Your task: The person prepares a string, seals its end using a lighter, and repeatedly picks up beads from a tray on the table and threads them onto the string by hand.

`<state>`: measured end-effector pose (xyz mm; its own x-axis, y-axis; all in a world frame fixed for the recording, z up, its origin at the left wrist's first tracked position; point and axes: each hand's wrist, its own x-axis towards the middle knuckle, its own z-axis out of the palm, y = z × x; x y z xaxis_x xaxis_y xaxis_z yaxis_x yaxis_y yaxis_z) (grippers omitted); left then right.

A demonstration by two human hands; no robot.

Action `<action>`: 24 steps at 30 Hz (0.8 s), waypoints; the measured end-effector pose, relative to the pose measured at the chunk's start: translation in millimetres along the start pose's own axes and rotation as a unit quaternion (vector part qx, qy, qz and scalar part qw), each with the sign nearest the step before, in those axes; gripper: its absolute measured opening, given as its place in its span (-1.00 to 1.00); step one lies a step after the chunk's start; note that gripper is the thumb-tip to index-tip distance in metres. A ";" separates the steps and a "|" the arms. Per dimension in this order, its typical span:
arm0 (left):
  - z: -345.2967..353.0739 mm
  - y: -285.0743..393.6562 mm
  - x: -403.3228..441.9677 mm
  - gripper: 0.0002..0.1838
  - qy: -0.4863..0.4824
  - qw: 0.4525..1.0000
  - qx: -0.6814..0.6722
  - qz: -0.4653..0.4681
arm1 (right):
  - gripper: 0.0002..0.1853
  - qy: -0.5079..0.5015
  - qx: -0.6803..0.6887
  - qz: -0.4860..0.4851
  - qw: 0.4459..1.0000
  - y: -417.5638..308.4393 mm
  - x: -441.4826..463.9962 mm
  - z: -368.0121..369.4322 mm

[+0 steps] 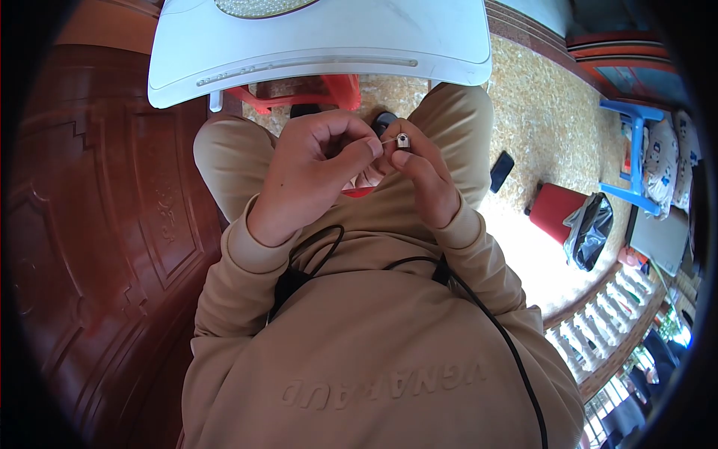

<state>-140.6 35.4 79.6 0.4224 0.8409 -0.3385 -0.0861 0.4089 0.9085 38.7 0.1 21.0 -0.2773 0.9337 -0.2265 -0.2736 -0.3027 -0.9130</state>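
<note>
Above my lap, my left hand (318,168) is closed in a pinch, thumb against forefinger. A thin pale strand (387,141) runs from its fingertips toward my right hand. My right hand (425,168) is closed, holding a small silver-coloured piece with a dark hole (403,141) between thumb and forefinger. Whether the strand passes into that piece is too small to tell. Something red (359,192) shows just below the fingers, mostly hidden by them.
Ahead of my knees stands a white table (314,63), bearing a round tray of pearl-like beads (265,7); small beads lie in its front slot. A red plastic stool (299,97) is beneath. On the right floor are a phone (502,171) and a red bin (555,213). Black cable (508,337) crosses my body.
</note>
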 end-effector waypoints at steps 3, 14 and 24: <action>0.6 1.0 0.6 -0.91 0.000 1.000 -0.010 0.000 | -0.89 -0.008 0.007 0.006 1.000 -0.1 0.4 -0.2; 0.4 -3.3 2.0 -0.91 0.000 1.000 0.030 -0.004 | -0.92 -0.010 -0.004 0.003 1.000 2.8 0.9 -0.7; 1.9 -6.2 2.5 -0.92 0.009 0.999 0.041 0.007 | -0.92 -0.020 -0.025 -0.007 0.999 2.6 -0.1 -0.3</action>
<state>-137.3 34.3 73.5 0.4058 0.8526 -0.3292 -0.0174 0.3673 0.9299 38.3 -0.7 18.5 -0.3107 0.9291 -0.2007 -0.2322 -0.2790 -0.9318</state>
